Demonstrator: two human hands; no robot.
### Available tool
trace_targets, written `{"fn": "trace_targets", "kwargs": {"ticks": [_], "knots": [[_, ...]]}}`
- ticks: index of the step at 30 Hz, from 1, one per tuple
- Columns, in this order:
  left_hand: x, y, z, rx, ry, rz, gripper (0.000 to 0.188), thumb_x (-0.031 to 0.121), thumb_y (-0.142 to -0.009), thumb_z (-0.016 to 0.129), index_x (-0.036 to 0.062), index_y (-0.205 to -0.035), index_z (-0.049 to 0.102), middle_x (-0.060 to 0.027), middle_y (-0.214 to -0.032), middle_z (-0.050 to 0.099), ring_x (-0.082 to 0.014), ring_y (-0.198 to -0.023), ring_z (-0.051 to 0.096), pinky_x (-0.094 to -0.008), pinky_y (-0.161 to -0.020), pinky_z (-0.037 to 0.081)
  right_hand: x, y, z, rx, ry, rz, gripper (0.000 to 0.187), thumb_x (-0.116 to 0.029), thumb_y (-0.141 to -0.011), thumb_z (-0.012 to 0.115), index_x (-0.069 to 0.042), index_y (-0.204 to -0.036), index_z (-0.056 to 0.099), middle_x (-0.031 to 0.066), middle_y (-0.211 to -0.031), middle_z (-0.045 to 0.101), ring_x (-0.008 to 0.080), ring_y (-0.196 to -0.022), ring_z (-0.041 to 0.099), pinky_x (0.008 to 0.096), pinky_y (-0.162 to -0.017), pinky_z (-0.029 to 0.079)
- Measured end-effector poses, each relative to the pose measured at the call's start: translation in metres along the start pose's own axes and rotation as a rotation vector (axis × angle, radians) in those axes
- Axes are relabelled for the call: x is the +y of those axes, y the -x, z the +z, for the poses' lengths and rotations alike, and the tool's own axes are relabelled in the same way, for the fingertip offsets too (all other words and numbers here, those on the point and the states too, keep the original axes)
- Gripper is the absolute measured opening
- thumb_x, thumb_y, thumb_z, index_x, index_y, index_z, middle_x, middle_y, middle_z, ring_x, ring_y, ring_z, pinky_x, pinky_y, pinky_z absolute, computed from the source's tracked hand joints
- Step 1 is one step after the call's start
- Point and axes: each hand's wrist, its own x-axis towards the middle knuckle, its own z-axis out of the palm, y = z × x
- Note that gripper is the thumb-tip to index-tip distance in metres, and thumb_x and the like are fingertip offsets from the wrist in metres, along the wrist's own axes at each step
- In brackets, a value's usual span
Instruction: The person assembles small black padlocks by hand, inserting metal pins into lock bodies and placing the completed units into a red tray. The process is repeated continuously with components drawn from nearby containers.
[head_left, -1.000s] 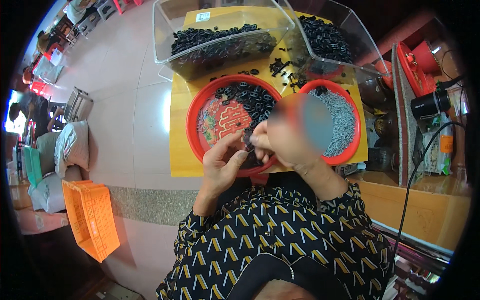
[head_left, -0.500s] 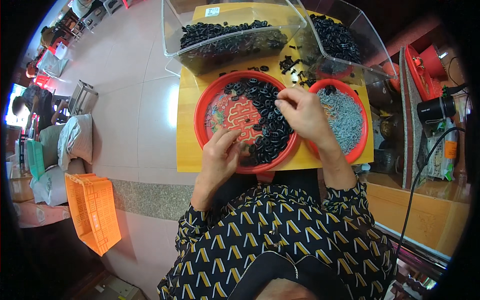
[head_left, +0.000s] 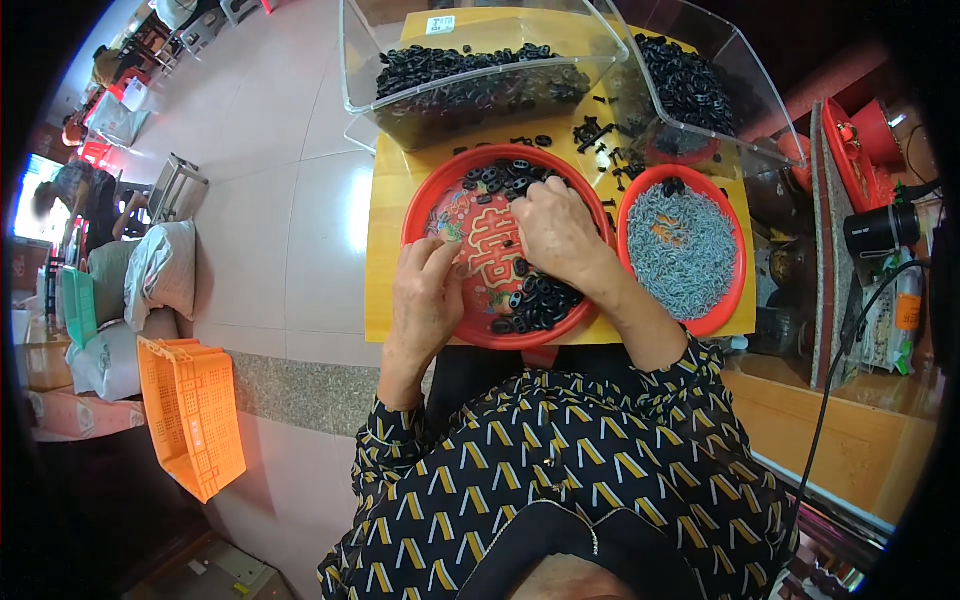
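A round red tray [head_left: 412, 225] with a patterned bottom holds many small black oval parts with holes [head_left: 545, 305]. My right hand [head_left: 558, 232] reaches over its right side, fingers bent down into the black parts and fingertips mostly hidden. Over the left side of the tray, my left hand [head_left: 425, 295] is closed, thumb and fingers drawn together; anything between them is too small to make out. To the right stands a smaller red tray [head_left: 741, 262] full of grey screws [head_left: 685, 250], with a black part at its far edge.
Two clear plastic bins [head_left: 480, 80] [head_left: 715, 130] with black parts stand at the far side of the yellow table [head_left: 385, 310]. Loose black pieces [head_left: 592, 132] lie between bins and trays. An orange crate [head_left: 195, 415] is on the floor at left. A black cable [head_left: 822, 400] hangs at right.
My right hand has moved left and dipped into the black parts. My left hand has shifted slightly up and left in the picture. The whole view has shifted a little.
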Motion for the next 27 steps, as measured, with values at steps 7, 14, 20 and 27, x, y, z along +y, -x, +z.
{"fn": "trace_targets", "kwargs": {"ticks": [7, 14, 20, 27], "knots": [[-0.006, 0.000, 0.003, 0.057, 0.060, 0.005, 0.022, -0.003, -0.066, 0.061, -0.0015, -0.087, 0.056, -0.0164, -0.084, 0.054, -0.0323, -0.078, 0.053, -0.0376, -0.067, 0.044, -0.008, -0.029, 0.019, 0.013, 0.044, -0.081, 0.010, -0.010, -0.068, 0.054, -0.005, -0.073, 0.060, 0.0129, -0.078, 0.056, 0.0276, -0.080, 0.053, 0.0367, -0.070, 0.046], [-0.014, -0.019, 0.004, 0.041, 0.008, 0.049, 0.021, -0.002, -0.064, 0.060, -0.0004, -0.084, 0.057, -0.0162, -0.080, 0.054, -0.0321, -0.077, 0.053, -0.0384, -0.068, 0.044, -0.012, -0.028, 0.024, -0.085, 0.039, -0.024, 0.014, -0.007, -0.067, 0.055, 0.000, -0.079, 0.056, 0.0159, -0.079, 0.055, 0.0296, -0.081, 0.054, 0.0377, -0.069, 0.047], [-0.018, -0.057, 0.023, -0.150, -0.234, 0.010, 0.012, 0.002, -0.067, 0.057, -0.0006, -0.078, 0.057, -0.0163, -0.077, 0.056, -0.0335, -0.078, 0.054, -0.0392, -0.067, 0.044, -0.011, -0.009, 0.010, 0.013, -0.144, -0.040, 0.019, -0.001, -0.066, 0.052, 0.002, -0.084, 0.051, 0.0182, -0.083, 0.053, 0.0341, -0.080, 0.052, 0.0388, -0.069, 0.045], [-0.028, -0.069, 0.046, -0.319, -0.407, 0.005, 0.014, 0.007, -0.067, 0.052, -0.0027, -0.076, 0.056, -0.0186, -0.079, 0.057, -0.0321, -0.076, 0.056, -0.0382, -0.066, 0.045, -0.008, 0.031, -0.016, 0.030, -0.683, 0.116, 0.010, 0.002, -0.072, 0.048, 0.001, -0.081, 0.042, 0.0197, -0.071, 0.051, 0.0395, -0.070, 0.053, 0.0433, -0.060, 0.041]]}}
